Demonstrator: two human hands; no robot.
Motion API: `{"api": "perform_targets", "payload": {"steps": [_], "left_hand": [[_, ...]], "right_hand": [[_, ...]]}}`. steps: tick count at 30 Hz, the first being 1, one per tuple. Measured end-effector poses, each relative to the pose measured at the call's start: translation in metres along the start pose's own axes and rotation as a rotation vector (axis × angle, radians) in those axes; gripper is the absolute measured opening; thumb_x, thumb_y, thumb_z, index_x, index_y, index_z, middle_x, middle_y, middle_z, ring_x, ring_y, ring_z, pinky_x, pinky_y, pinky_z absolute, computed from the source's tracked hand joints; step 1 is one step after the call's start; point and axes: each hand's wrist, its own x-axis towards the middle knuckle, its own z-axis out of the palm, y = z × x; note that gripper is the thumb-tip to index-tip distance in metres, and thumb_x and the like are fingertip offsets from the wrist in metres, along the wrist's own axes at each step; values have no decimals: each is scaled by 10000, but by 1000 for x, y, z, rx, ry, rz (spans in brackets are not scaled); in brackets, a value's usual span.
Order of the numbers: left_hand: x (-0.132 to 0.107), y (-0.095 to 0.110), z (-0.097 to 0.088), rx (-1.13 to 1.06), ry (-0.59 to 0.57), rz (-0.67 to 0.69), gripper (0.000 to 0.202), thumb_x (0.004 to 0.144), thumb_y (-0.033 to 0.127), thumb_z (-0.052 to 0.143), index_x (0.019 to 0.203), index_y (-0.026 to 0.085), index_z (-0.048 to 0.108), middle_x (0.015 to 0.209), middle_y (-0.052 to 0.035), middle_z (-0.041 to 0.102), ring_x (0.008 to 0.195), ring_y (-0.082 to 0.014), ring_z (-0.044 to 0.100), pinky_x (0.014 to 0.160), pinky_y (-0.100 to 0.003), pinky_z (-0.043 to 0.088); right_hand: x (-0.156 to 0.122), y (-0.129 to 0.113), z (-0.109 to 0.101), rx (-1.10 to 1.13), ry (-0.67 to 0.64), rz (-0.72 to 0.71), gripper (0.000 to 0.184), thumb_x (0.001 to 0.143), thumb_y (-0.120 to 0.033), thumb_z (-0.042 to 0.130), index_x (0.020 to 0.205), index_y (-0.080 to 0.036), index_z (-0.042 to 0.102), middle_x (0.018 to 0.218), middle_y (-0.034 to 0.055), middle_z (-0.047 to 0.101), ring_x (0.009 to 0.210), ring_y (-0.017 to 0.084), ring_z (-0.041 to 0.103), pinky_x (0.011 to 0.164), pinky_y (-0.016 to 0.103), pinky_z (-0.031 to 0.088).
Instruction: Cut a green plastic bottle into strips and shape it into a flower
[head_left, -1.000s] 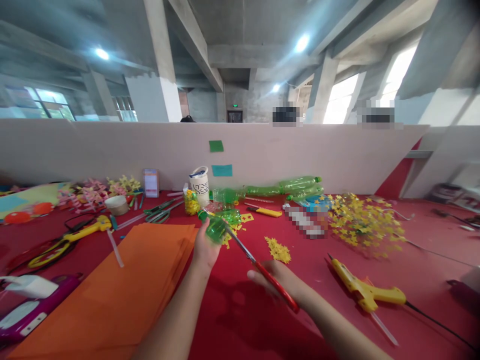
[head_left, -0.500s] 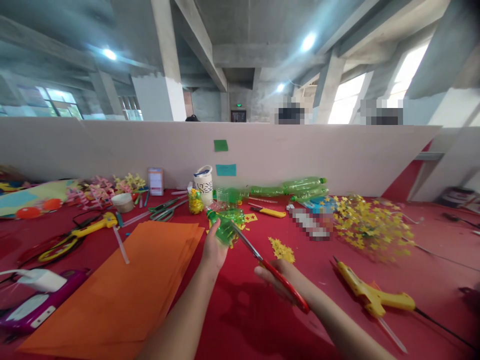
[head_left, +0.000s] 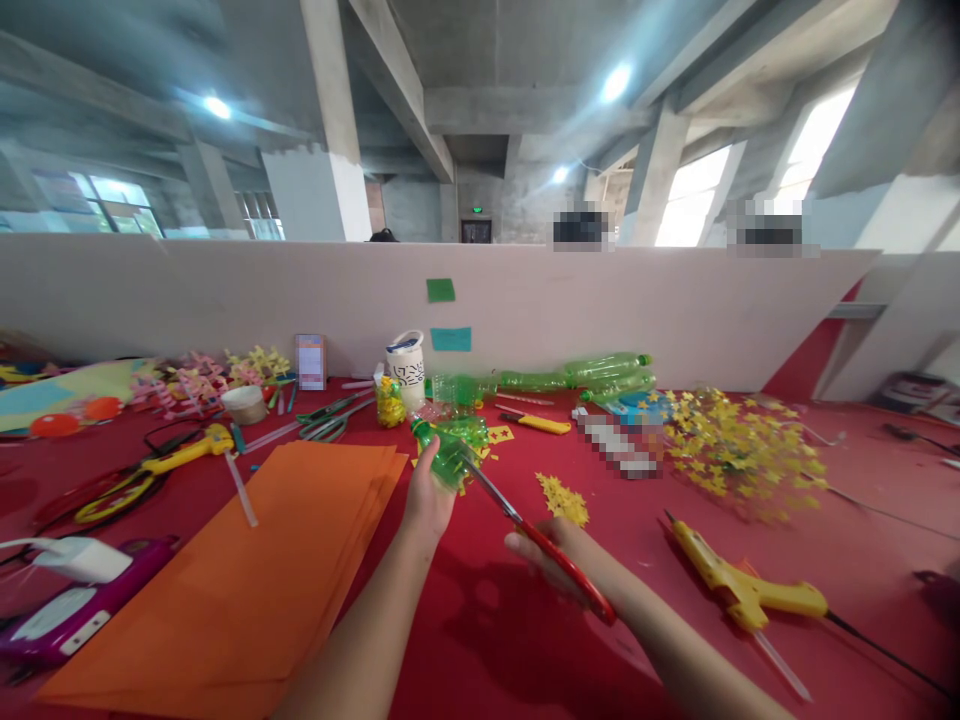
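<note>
My left hand (head_left: 427, 500) is closed around the top part of a green plastic bottle (head_left: 448, 455), held above the red table. My right hand (head_left: 562, 560) grips red-handled scissors (head_left: 540, 545); their blades reach up and left into the bottle piece. Both forearms stretch forward from the bottom of the view. Just beyond the bottle piece lie small yellow cut-outs (head_left: 561, 497) on the cloth.
A stack of orange sheets (head_left: 247, 570) lies at the left. A yellow glue gun (head_left: 742, 585) lies at the right, another (head_left: 161, 462) at the left. Green bottles (head_left: 577, 372), a white cup (head_left: 406, 368), a heap of yellow stars (head_left: 735, 445) and a grey partition (head_left: 225, 300) stand behind.
The bottle piece and both hands have shifted slightly to the right in view; the scissors stay at the bottle. The view itself has shifted a little.
</note>
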Motion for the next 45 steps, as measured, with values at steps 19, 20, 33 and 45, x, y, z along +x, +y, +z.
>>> {"api": "perform_targets", "payload": {"steps": [19, 20, 33, 45], "left_hand": [[1, -5, -3, 40, -68, 4, 224, 772, 355, 609, 868, 152, 624, 794, -60, 693, 654, -160, 649, 525, -246, 504], [1, -5, -3, 42, -72, 4, 227, 772, 356, 609, 869, 152, 625, 790, -59, 692, 648, -157, 647, 524, -245, 503], [-1, -4, -2, 31, -68, 18, 208, 775, 312, 613, 894, 142, 621, 802, -59, 695, 698, -169, 657, 651, -290, 536], [1, 0, -4, 46, -70, 13, 171, 782, 280, 598, 882, 145, 629, 793, -52, 703, 724, -176, 663, 665, -292, 542]], "right_hand": [[2, 0, 2, 5, -17, -12, 541, 704, -684, 546, 530, -177, 468, 377, -54, 354, 346, 88, 392, 375, 210, 276], [2, 0, 2, 5, -19, -8, 543, 701, -686, 546, 529, -178, 463, 377, -53, 352, 344, 88, 390, 371, 209, 272], [9, 16, 13, -58, -22, 24, 664, 718, -792, 372, 540, -165, 497, 375, -16, 431, 345, 92, 440, 381, 195, 312], [13, 21, 24, -29, 5, 37, 597, 767, -721, 389, 586, -166, 509, 453, -9, 446, 369, 87, 431, 369, 180, 287]]}}
